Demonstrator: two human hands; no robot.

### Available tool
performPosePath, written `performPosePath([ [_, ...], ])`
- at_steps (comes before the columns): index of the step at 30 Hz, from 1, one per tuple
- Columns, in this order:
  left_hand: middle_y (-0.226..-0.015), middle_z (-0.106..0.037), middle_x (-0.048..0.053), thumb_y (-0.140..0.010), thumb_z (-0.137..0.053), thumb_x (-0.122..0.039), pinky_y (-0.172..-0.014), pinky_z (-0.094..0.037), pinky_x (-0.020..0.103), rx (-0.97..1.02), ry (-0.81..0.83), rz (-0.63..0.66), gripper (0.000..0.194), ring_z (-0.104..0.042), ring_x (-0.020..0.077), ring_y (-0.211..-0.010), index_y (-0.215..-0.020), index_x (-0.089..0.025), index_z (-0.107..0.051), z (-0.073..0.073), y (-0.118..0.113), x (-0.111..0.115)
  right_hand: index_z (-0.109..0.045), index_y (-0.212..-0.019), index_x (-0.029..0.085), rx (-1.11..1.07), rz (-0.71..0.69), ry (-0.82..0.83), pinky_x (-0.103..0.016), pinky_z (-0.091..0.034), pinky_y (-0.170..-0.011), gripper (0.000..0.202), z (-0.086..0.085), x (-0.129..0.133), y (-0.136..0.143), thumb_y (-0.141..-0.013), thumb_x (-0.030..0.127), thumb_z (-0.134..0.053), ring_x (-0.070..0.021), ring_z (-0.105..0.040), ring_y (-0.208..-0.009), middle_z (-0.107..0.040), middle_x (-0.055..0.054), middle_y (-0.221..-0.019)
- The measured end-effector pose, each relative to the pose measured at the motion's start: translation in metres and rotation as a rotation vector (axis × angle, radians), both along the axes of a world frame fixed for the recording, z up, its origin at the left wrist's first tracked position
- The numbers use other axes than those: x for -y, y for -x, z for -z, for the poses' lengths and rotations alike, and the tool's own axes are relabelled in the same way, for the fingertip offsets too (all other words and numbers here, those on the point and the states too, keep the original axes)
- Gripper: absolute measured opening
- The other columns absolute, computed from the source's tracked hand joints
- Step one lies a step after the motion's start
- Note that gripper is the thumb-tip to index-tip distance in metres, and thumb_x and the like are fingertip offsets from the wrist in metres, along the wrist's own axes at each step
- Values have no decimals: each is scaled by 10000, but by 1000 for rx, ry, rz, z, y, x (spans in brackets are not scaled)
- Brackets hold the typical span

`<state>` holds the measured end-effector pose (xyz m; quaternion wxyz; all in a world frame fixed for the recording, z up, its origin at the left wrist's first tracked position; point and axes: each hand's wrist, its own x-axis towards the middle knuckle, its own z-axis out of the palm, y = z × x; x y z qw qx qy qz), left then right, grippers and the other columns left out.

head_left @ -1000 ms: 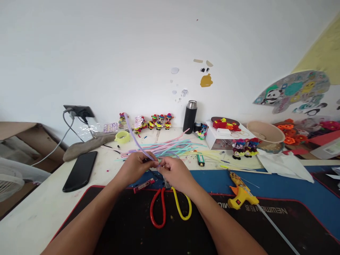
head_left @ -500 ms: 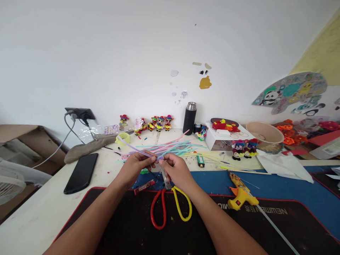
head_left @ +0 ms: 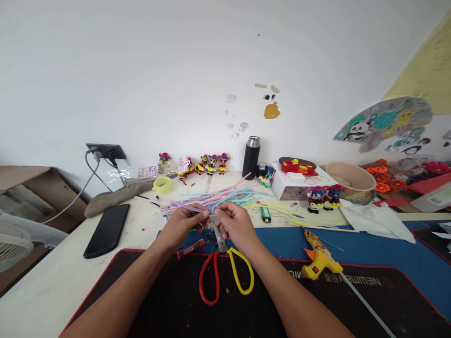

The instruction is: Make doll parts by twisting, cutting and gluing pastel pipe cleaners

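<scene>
Between my two hands is a lavender pipe cleaner (head_left: 179, 204), its right end curled into a small coil. My left hand (head_left: 186, 222) pinches the straight length beside the coil. The fingertips of my right hand (head_left: 234, 221) close on the coil itself. Just below my hands lie scissors (head_left: 221, 244) with one red and one yellow handle, blades pointing away and partly hidden by my fingers. Behind them a loose pile of pastel pipe cleaners (head_left: 225, 195) in pink, teal and lavender spreads over the table.
A yellow glue gun (head_left: 322, 260) lies on the black mat (head_left: 165, 300) at right. A phone (head_left: 106, 231) rests at left. Along the back stand several small fuzzy figures (head_left: 212, 165), a black thermos (head_left: 251, 158) and a white box (head_left: 292, 185). A green lighter (head_left: 265, 214) sits behind my right hand.
The free left end of the lavender pipe cleaner has swung down toward the pile. My right hand and the coil have shifted slightly right, away from my left fingertips.
</scene>
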<state>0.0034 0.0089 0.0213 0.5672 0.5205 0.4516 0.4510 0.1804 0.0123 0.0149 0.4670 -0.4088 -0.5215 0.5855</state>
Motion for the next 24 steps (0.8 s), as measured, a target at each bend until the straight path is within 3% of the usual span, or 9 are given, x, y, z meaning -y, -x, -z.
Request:
performPosePath([
  [6, -639, -655, 1, -735, -852, -436, -571, -460, 259, -59, -40, 31, 307, -581, 148, -602, -785, -166, -714, 2, 0, 0, -528, -784, 214, 27, 21, -31, -201, -273, -346, 262, 0, 1, 1, -836, 433, -660, -82, -406, -307, -452, 113, -423],
  [12, -614, -638, -3, -726, -848, -446, -570, -449, 258, -98, -63, -28, 316, -561, 144, -586, -753, -165, -704, -4, 4, -1, -529, -782, 224, 85, 15, -59, -214, -293, -355, 184, 0, 3, 1, -860, 359, -625, -97, -416, -310, -427, 116, -430],
  [18, -639, -663, 14, -716, -829, -496, -591, -469, 266, -263, -162, -69, 343, -589, 162, -614, -759, -169, -732, -19, 7, -1, -568, -805, 220, 277, 21, -197, -226, -318, -454, 124, -2, 8, 1, -889, 308, -591, -107, -419, -396, -451, 94, -465],
  [24, -618, -661, 10, -736, -779, -545, -596, -466, 267, -390, -187, -53, 379, -573, 160, -596, -691, -180, -693, -19, 6, -3, -573, -780, 217, 432, -10, -278, -246, -259, -497, 92, -2, 8, 0, -861, 243, -609, -109, -377, -465, -418, 90, -505],
])
